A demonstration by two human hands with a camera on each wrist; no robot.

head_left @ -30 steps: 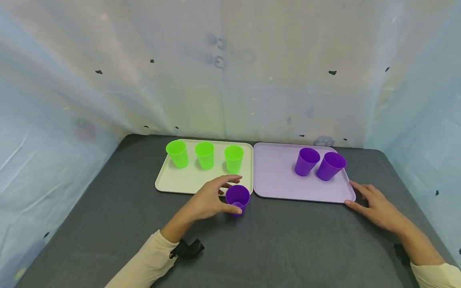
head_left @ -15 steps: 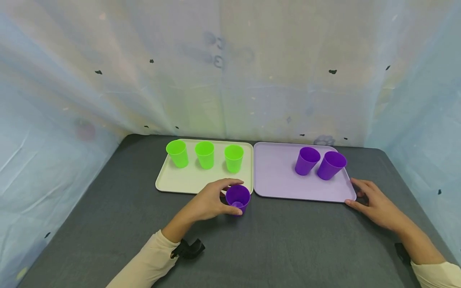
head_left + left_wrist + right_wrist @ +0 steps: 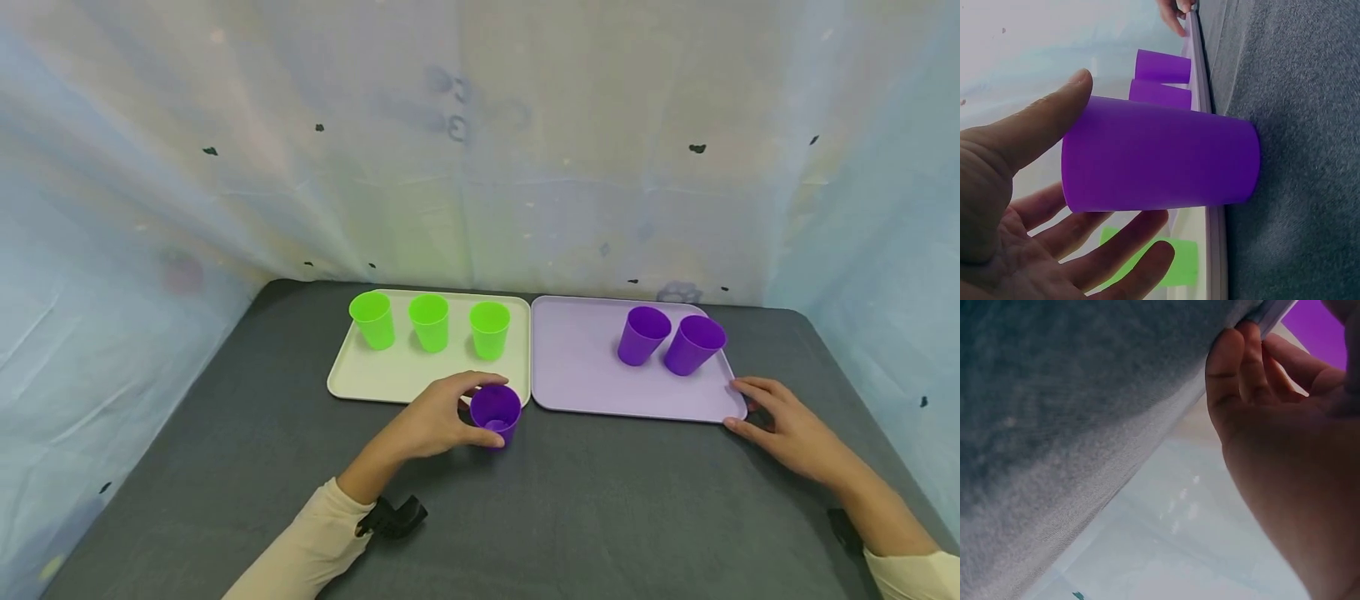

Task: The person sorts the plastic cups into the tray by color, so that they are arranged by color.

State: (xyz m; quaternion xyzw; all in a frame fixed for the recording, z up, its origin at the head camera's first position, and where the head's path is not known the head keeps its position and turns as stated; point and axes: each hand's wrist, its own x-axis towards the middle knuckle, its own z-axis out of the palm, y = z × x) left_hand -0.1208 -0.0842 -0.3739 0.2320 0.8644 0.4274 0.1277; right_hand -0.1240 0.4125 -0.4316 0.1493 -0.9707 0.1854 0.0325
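My left hand (image 3: 438,421) holds a purple cup (image 3: 501,417) by its side, with the thumb in front and the fingers behind. The cup is upright, mouth up, at the front right corner of the cream tray (image 3: 375,385). In the left wrist view the thumb lies at the rim of this purple cup (image 3: 1160,156), its base close over the dark table. At the lilac tray (image 3: 577,375), my right hand (image 3: 791,433) grips the front right corner between thumb and fingers. In the right wrist view, the fingertips (image 3: 1225,347) are bent against the tray's edge.
Three green cups (image 3: 430,323) stand in a row on the cream tray. Two purple cups (image 3: 643,336) stand side by side on the lilac tray's right half. Both trays lie side by side on the dark table (image 3: 570,517), with hanging sheets (image 3: 555,167) behind and beside it.
My left fingers have come down slightly and closed in on the purple cup. My right hand stays at the lilac tray's corner; the trays and other cups keep their places.
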